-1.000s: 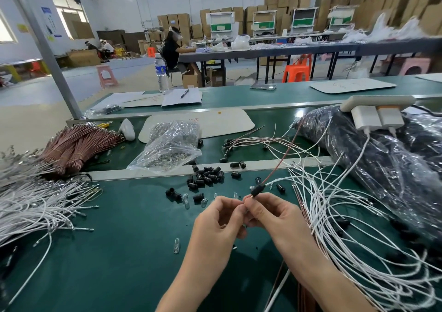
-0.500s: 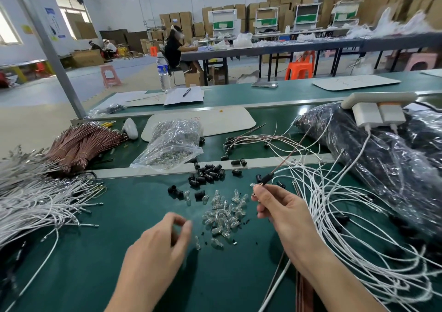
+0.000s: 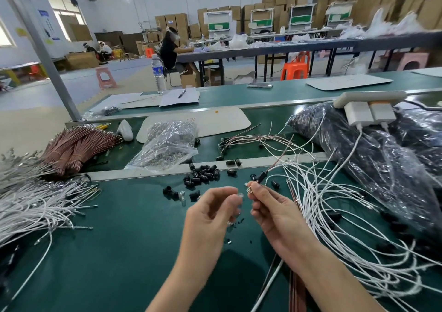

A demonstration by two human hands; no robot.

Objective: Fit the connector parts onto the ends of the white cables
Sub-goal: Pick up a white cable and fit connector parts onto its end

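The right hand (image 3: 275, 213) pinches a thin cable (image 3: 273, 167) just behind its metal tip (image 3: 248, 188), below a black plastic sleeve (image 3: 262, 176). The left hand (image 3: 212, 216) pinches 1 tiny clear plastic cap (image 3: 240, 195) beside that tip. The wire looks light and floppy and the cap probably slippery, so hold close to the tip.

Both forearms reach forward — left hand (image 3: 210, 213) and right hand (image 3: 275, 212) close together, fingertips pinched, nearly touching.

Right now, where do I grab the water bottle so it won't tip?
Wrap your hand round the middle of the bottle, coming from the side. It stands upright on the table, and its body is round and straight there. The cap is probably too small for a firm hold.
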